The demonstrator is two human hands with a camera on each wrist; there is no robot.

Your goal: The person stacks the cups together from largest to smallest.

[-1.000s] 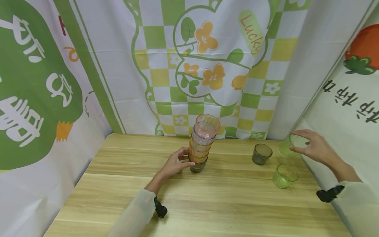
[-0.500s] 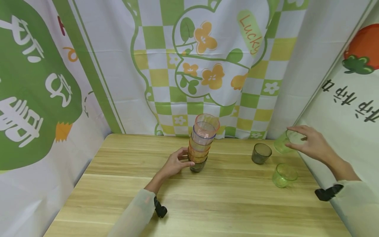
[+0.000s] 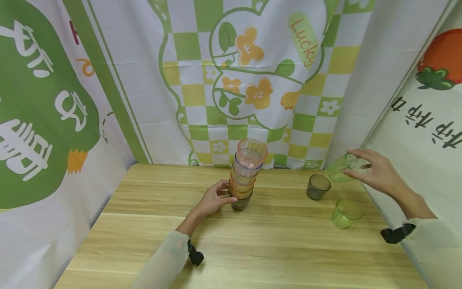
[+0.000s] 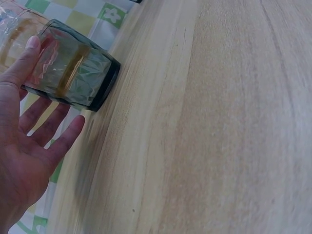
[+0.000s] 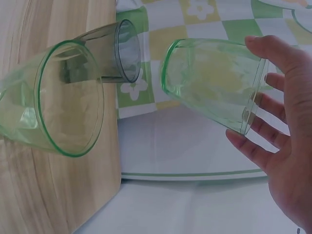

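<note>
In the head view, my left hand (image 3: 213, 200) grips the lower part of a stack of clear plastic cups (image 3: 243, 186), the grey cup (image 4: 80, 66) at its bottom. Pink, blue-rimmed and orange cups sit nested above it, and the stack leans slightly right. At the far right, my right hand (image 3: 379, 172) pinches a green cup (image 5: 209, 83) near its rim, thumb on one side and fingers on the other. Its base is clear of the tabletop. Below stand a grey cup (image 3: 319, 188) and another green cup (image 3: 346, 214), both upright and apart.
A wooden table (image 3: 252, 249) carries the cups. Behind it hangs a checked curtain (image 3: 202, 92), close to the table's back edge. A white printed cloth (image 3: 426, 160) borders the right side.
My right hand has moved left and slightly up with the green cup, which now tilts more. My left hand and the stack have stayed in place.
</note>
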